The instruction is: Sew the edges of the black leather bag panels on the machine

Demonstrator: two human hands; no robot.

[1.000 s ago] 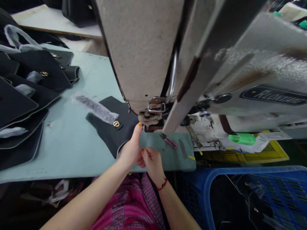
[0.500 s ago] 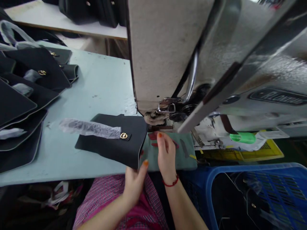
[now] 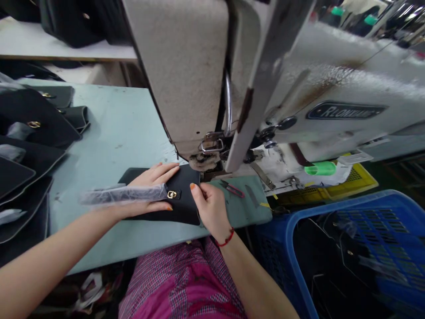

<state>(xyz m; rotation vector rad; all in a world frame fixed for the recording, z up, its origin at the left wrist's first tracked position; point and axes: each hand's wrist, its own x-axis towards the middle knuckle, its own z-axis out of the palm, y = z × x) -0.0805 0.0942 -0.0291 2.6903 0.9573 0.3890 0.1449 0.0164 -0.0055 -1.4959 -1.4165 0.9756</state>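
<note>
Under the sewing machine head (image 3: 199, 146) lies a black leather bag panel (image 3: 184, 210) with a small gold clasp (image 3: 171, 194). A strap wrapped in clear plastic (image 3: 133, 193) runs left from the clasp. My left hand (image 3: 149, 179) rests flat on the panel, fingers stretched out, and the strap lies across it. At the panel's right edge, my right hand (image 3: 212, 208) is closed with the thumb on top, pinching the edge; its curled fingers are partly hidden. Red-handled thread snips (image 3: 233, 188) lie on the table just right of that hand.
More black bag pieces (image 3: 29, 150) are piled on the left of the pale table (image 3: 116, 119). A blue basket (image 3: 292, 235) holding black pieces stands at the lower right. Behind it is a yellow crate (image 3: 361, 177). Black bags (image 3: 69, 22) sit on a back shelf.
My left hand has gone from the panel's lower right corner onto its top. My right hand has moved left from over the snips to the panel's edge. The view has turned.
</note>
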